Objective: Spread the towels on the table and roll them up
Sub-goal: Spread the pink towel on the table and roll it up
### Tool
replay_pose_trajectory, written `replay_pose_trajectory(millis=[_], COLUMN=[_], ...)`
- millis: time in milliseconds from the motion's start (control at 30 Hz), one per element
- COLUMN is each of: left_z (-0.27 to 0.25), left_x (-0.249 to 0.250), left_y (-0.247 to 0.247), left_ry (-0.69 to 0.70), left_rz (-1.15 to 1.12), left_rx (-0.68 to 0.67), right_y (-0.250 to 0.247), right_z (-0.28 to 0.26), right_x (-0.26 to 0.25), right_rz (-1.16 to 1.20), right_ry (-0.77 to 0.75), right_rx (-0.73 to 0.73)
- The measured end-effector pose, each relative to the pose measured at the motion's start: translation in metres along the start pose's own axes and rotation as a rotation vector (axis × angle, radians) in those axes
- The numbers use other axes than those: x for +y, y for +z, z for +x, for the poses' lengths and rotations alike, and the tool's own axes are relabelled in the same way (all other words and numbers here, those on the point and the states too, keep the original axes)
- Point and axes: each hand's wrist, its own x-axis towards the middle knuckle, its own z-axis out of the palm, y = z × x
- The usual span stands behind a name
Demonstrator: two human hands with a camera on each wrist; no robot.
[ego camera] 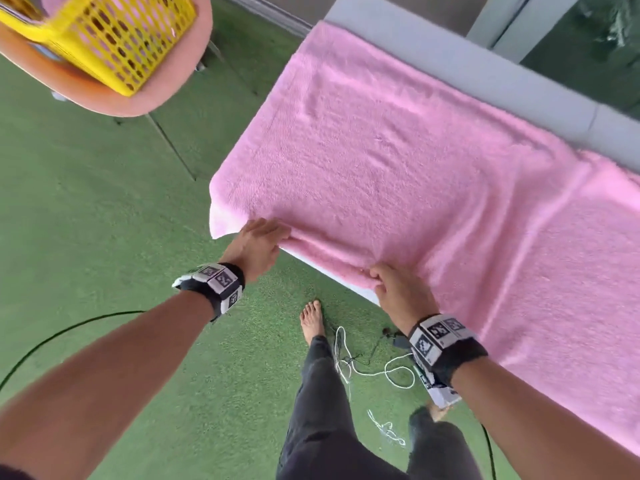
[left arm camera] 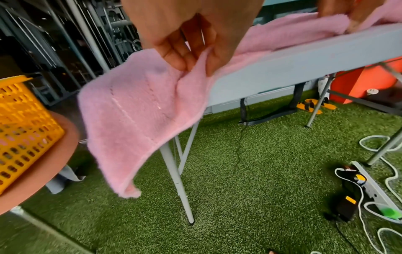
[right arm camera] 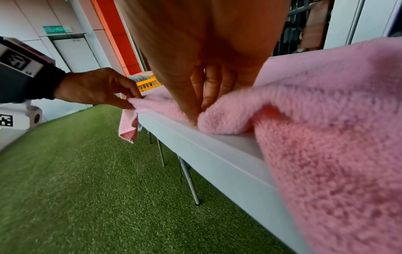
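towel (ego camera: 398, 161): we see it spread on the tabletop (ego camera: 485, 74), ahead of both hands
left hand (ego camera: 258, 245): pinches the near edge, by the hanging corner
right hand (ego camera: 398, 289): pinches the same edge, fingers curled

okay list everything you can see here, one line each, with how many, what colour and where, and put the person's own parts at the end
towel: one, pink, spread on the table, near edge lifted, corner hanging off
table: one, grey-white, right
basket: one, yellow, on the stool
stool: one, orange, upper left
turf: green, floor
cords: several, white and black, on the turf
power strip: one, grey, under the table
sandals: yellow, under the table
wrist cameras: two, black and white
foot: one, bare
left hand: pinches towel edge
right hand: pinches towel edge
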Motion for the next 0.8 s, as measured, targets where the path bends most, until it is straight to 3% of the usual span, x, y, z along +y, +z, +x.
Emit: replay_pose_trajectory(millis=[233,367,433,533,633,733,800], left_z=[-0.016,-0.021,-0.018,0.0,0.025,0.04,0.035], left_x=[-0.045,-0.063,-0.068,-0.069,-0.076,-0.079,-0.073], left_y=[-0.048,-0.069,-0.071,-0.067,-0.053,-0.046,-0.048], left_ry=[-0.11,-0.279,-0.393,-0.427,-0.583,-0.706,-0.706], left_rz=[-0.021,0.147,0.13,0.086,-0.042,-0.177,-0.202], left_rx=[0.076,-0.046,-0.032,-0.029,-0.079,0.014,0.041], right_y=[-0.003,-0.002,-0.004,-0.014,-0.019,-0.018,-0.019], right_z=[0.006,0.017,0.02,0.026,0.032,0.036,0.036], right_x=[-0.06,-0.077,-0.069,-0.048,-0.03,-0.022,-0.025], right_rz=[0.166,0.207,0.162,0.01,-0.022,-0.007,0.007], right_ry=[-0.126,-0.178,-0.102,0.106,0.231,0.257,0.276], right_rx=[-0.05,-0.123,-0.064,0.042,-0.043,-0.087,-0.098])
